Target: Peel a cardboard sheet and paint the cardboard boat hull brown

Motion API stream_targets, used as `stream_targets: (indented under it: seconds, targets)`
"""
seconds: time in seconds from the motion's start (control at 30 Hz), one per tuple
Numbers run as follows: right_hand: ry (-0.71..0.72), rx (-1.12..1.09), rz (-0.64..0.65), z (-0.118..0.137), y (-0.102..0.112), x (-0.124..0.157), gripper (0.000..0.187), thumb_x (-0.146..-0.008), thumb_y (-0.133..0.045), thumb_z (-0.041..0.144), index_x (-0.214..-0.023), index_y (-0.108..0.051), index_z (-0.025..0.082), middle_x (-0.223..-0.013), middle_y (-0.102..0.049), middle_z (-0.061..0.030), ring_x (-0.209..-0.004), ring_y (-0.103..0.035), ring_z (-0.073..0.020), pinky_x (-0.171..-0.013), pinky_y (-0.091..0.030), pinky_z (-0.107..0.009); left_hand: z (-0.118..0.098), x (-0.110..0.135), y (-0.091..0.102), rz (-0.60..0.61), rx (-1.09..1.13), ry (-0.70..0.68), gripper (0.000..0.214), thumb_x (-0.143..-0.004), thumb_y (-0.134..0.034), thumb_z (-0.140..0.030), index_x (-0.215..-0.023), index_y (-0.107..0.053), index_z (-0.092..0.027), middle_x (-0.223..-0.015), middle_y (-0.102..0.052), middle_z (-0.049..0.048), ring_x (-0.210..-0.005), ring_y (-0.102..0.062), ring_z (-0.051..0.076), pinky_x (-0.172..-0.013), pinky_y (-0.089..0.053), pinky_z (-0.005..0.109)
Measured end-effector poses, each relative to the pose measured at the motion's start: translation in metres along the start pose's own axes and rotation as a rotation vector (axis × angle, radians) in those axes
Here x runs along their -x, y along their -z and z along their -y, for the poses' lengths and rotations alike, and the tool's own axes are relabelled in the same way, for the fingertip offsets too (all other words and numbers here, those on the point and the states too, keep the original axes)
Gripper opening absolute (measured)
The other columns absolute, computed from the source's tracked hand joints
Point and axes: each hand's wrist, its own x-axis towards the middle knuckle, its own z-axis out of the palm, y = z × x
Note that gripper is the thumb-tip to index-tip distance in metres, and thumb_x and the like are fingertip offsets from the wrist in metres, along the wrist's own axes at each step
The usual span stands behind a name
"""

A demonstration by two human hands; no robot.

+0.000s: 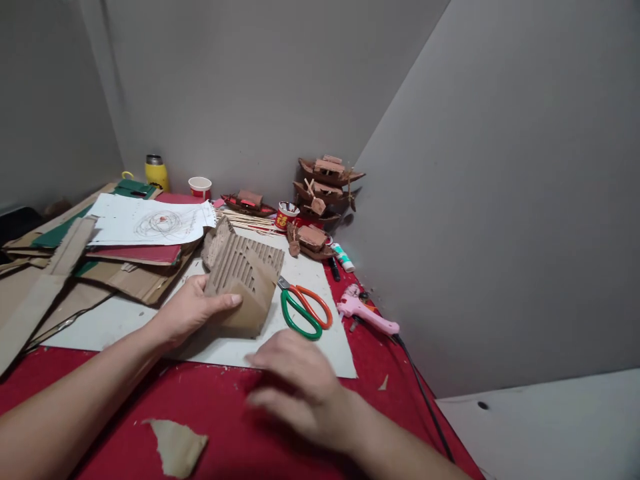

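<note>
The left hand (193, 303) was closed around the left edge of a piece of corrugated cardboard (245, 287), thumb flat on its face and the other fingers mostly hidden behind; the piece was tilted up over a white sheet (337, 353). Its upper part showed bare, parallel ridges, while smooth brown paper with a ragged, slanting edge covered the lower part. The right hand (310, 387), blurred, was loosely open, its fingers bent and parted above a red cloth (225, 400), apart from the cardboard. Just beside the cardboard's right edge lay scissors (303, 311) with glossy looped handles, one orange and one green. Nearer the body, a torn, curling tan scrap (177, 447) rested on the cloth. To the right lay a smooth pink glue gun (370, 315) with a black cord. On the left, a long, flat cardboard strip (35, 313) slanted across layered cardboard sheets (145, 283), topped by white paper (120, 223) bearing scribbled loops. Farther back were thin wooden sticks (250, 222), a red paper cup (287, 217), brown model boats (330, 175) with curved hulls, and a rounded yellow bottle (157, 176).
</note>
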Motion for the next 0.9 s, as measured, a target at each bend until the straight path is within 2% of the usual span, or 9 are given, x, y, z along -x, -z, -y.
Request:
stream_targets:
  seconds: [0.1,0.17,0.33,0.43,0.6,0.9]
  targets:
    - [-0.236,0.082,-0.342,-0.013,0.015,0.002,0.021,-0.086,-0.062,0.013,-0.105,-0.063,0.021,-0.088,-0.068,-0.0045,-0.079,-0.062,-0.0159,-0.07,-0.05,-0.03,0.004,0.003,-0.009,0.087,-0.011,0.045,0.036,-0.063,-0.081,-0.029,-0.092,-0.067,-0.012,-0.086,-0.075,0.0052,-0.072,-0.067,0.018,-0.071,-0.052,0.028]
    - [-0.29,0.147,-0.434,-0.018,0.021,0.002,0.024,-0.085,-0.062,0.011,-0.106,-0.064,0.022,-0.087,-0.067,-0.0041,-0.078,-0.062,-0.0161,-0.07,-0.05,-0.03,0.008,0.005,-0.015,0.155,-0.013,0.071,0.033,-0.066,-0.079,-0.028,-0.092,-0.066,-0.013,-0.086,-0.075,0.0044,-0.072,-0.067,0.017,-0.073,-0.052,0.028]
    - [-0.288,0.253,-0.399,-0.024,0.019,-0.002,0.025,-0.083,-0.064,0.012,-0.107,-0.062,0.018,-0.085,-0.064,-0.0043,-0.073,-0.06,-0.015,-0.066,-0.051,-0.028,0.016,0.014,-0.027,0.306,-0.052,-0.008,0.037,-0.078,-0.068,-0.023,-0.115,-0.061,-0.018,-0.102,-0.073,0.0041,-0.093,-0.066,0.02,-0.085,-0.051,0.03]
    - [-0.361,0.268,-0.357,-0.024,0.017,-0.003,0.018,-0.084,-0.063,0.014,-0.102,-0.062,0.019,-0.084,-0.064,-0.0041,-0.071,-0.061,-0.0145,-0.064,-0.053,-0.028,0.017,0.019,-0.031,0.341,-0.11,-0.061,0.045,-0.082,-0.062,-0.018,-0.126,-0.056,-0.02,-0.111,-0.07,0.0045,-0.103,-0.064,0.021,-0.094,-0.048,0.031]
    - [-0.448,0.255,-0.381,-0.021,0.015,-0.002,0.011,-0.084,-0.062,0.016,-0.094,-0.062,0.018,-0.081,-0.065,-0.0032,-0.068,-0.063,-0.0136,-0.061,-0.054,-0.025,0.018,0.026,-0.036,0.321,-0.168,-0.083,0.047,-0.085,-0.057,-0.022,-0.132,-0.053,-0.021,-0.115,-0.069,0.0059,-0.108,-0.062,0.024,-0.096,-0.047,0.035]
    - [-0.408,0.374,-0.371,-0.014,0.014,-0.005,0.009,-0.085,-0.057,0.015,-0.093,-0.062,0.018,-0.078,-0.069,-0.0044,-0.07,-0.067,-0.0161,-0.066,-0.056,-0.029,0.025,0.033,-0.043,0.236,-0.352,-0.168,0.046,-0.087,-0.054,-0.024,-0.133,-0.053,-0.023,-0.122,-0.066,0.0054,-0.113,-0.059,0.024,-0.099,-0.044,0.032]
